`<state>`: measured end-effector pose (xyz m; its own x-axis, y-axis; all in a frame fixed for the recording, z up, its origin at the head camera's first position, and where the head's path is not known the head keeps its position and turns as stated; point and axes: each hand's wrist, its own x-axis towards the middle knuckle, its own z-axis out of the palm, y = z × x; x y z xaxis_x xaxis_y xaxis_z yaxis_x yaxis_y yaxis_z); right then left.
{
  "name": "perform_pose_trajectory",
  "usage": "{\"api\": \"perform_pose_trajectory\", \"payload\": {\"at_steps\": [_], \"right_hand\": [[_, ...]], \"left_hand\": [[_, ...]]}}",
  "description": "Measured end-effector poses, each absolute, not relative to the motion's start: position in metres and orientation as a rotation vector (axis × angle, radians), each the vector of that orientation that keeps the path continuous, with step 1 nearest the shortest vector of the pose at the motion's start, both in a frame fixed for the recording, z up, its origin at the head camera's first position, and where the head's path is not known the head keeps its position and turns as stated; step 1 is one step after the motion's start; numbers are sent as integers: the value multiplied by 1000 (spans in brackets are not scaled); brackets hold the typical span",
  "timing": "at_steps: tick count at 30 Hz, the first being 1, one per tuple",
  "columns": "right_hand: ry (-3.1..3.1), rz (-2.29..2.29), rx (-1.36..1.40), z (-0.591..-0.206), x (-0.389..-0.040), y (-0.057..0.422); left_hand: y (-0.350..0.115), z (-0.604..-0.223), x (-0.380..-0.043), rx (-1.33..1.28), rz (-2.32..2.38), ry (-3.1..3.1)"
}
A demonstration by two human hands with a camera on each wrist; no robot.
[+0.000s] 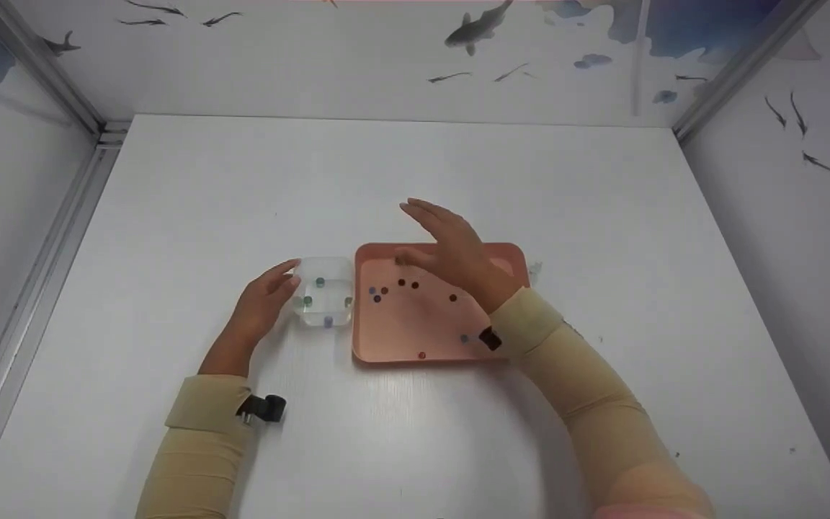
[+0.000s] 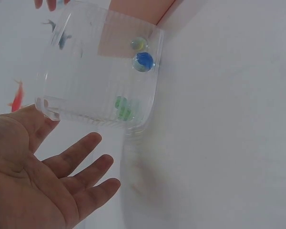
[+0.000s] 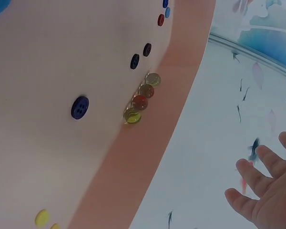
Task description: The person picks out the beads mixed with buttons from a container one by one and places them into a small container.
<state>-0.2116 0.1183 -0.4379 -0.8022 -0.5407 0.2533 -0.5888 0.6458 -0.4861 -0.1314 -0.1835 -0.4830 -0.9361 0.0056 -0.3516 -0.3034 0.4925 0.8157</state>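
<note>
My left hand (image 1: 260,303) is beside a clear plastic container (image 1: 325,267), its fingertips at the left rim. In the left wrist view the fingers (image 2: 88,176) are spread. Inside the container lie several marbles, among them a blue one (image 2: 143,62) and green ones (image 2: 125,110). My right hand (image 1: 454,249) hovers over the far side of a pink tray (image 1: 415,362), fingers extended, nothing seen in it. Loose buttons lie on the tray, including a dark blue button (image 3: 80,107). Several marbles (image 3: 140,102) line up along its wall in the right wrist view.
The tray stands directly right of the container on a white table (image 1: 400,440). White panels (image 1: 314,65) with fish pictures enclose the back and sides. Yellow buttons (image 3: 42,218) lie on the tray in the right wrist view.
</note>
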Motion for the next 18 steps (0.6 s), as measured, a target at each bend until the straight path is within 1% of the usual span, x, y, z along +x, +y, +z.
{"api": "perform_pose_trajectory", "payload": {"at_steps": [8,18], "right_hand": [[-2769,1010,910,-447,-215,127],[-2851,1246,765,-449,-214,136]], "left_hand": [[-184,-483,-132,-227,1415,2446],[-186,-483,-132,-245,1430,2404]]}}
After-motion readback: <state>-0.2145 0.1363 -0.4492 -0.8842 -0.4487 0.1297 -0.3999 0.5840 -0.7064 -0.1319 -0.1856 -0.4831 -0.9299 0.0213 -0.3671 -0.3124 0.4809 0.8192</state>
